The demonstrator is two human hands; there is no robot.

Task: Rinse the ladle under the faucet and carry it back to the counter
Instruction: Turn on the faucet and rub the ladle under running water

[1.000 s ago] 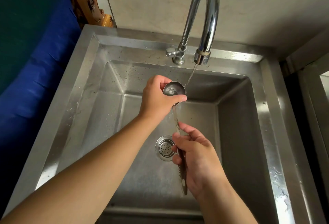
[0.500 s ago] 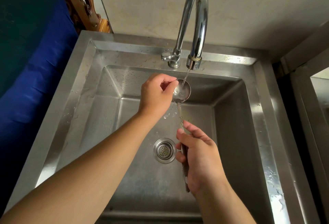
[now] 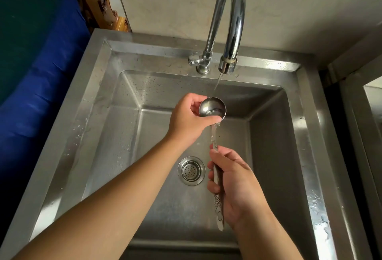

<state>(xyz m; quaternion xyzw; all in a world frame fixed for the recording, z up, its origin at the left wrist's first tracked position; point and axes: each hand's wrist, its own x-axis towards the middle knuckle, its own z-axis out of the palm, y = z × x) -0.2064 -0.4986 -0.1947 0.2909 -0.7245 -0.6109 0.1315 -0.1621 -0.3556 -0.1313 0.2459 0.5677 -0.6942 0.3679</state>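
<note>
A steel ladle (image 3: pixel 213 108) is held over the steel sink (image 3: pixel 310 156), its bowl facing up right below the chrome faucet (image 3: pixel 228 32). A thin stream of water falls from the spout into the bowl and runs off down the handle. My left hand (image 3: pixel 190 119) cups the bowl, with the thumb on its near rim and the fingers curled behind. My right hand (image 3: pixel 233 185) grips the patterned handle, whose end sticks out below my palm.
A round drain strainer (image 3: pixel 191 170) sits in the sink floor under the ladle's handle. A blue covered surface (image 3: pixel 41 73) lies to the left of the sink, with carved wood (image 3: pixel 97 1) behind it. A dark gap and a metal frame border the sink's right side.
The ladle's bowl shifted right and came under the water stream. My left thumb moved onto the bowl's near rim. My right hand stayed on the handle.
</note>
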